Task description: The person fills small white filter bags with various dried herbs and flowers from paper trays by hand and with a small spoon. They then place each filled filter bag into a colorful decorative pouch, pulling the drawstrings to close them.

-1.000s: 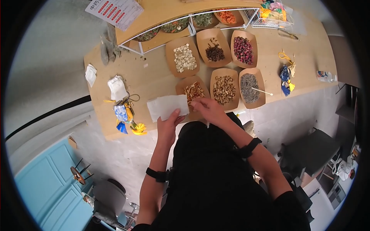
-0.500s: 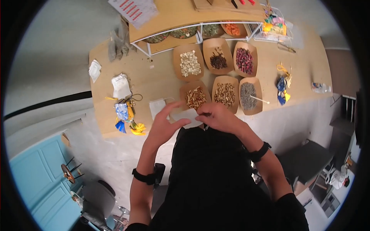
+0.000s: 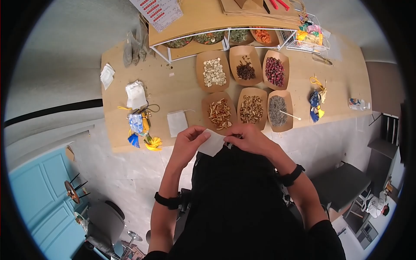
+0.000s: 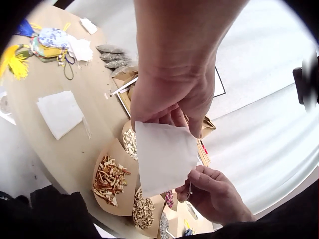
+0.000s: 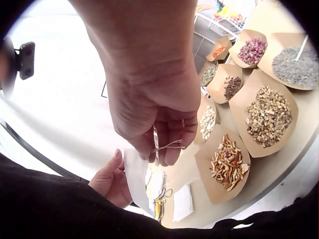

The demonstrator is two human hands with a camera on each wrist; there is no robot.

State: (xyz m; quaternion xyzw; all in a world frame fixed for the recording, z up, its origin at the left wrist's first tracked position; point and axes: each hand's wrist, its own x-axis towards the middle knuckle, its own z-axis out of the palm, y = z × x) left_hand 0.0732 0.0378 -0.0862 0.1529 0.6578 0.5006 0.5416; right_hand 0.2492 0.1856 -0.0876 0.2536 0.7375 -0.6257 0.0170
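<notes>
A small white cloth pouch (image 3: 212, 145) hangs between both hands at the table's front edge, in front of the person's black clothes. My left hand (image 3: 187, 143) pinches its left edge between thumb and fingers. At its opposite corner my right hand (image 3: 250, 138) pinches it, and in the right wrist view a thin string (image 5: 172, 146) crosses those fingers. Flat on the table to the left lies a second white pouch (image 3: 177, 124) with its string trailing. Just beyond the hands stands a paper tray of orange-brown dried peel strips (image 3: 219, 113).
Further paper trays hold chopped roots (image 3: 251, 108), grey-purple buds (image 3: 277, 106) with a small stick, pale slices (image 3: 214, 71), dark cloves (image 3: 245, 70) and rosebuds (image 3: 275, 70). Behind them stands a white-framed shelf (image 3: 190, 54). Tasselled sachets (image 3: 138, 124) lie left, a plastic bottle (image 3: 359, 104) far right.
One pouch now lies on the table. My left hand came off it, passed through an open pose and now pinches the other pouch, which my right hand holds. The head view has shifted.
</notes>
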